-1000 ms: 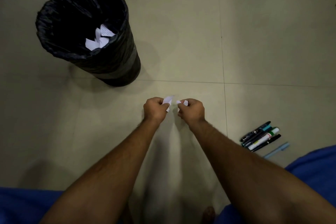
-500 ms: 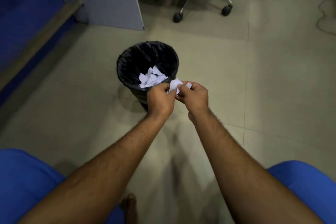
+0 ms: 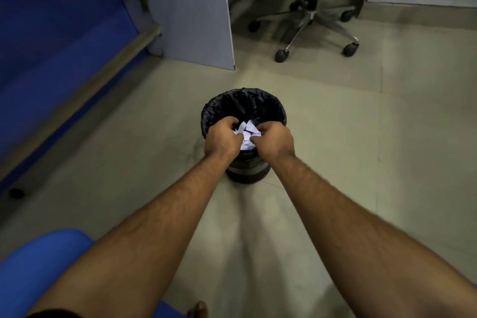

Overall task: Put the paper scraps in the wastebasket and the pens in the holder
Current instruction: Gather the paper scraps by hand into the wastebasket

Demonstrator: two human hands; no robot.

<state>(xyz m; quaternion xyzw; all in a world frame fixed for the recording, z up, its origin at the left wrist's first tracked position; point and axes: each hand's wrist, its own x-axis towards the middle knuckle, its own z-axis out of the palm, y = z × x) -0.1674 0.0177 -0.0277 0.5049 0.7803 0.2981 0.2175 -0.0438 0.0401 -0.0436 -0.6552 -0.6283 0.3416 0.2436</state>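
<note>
Overhead, both hands are held above the mouth of the wastebasket (image 3: 244, 108), which is lined with a black bag and stands on a pale tiled floor (image 3: 335, 136). The left hand (image 3: 223, 138) and the right hand (image 3: 275, 138) are curled closed, with white paper scraps (image 3: 247, 131) seen between them; which scraps are gripped and which lie in the basket cannot be told. A grey partition panel (image 3: 191, 7) is seen beyond, with a wheeled office chair base (image 3: 309, 20) to its right. A blue wall panel (image 3: 51, 33) is seen at left. No pens or holder are in view.
</note>
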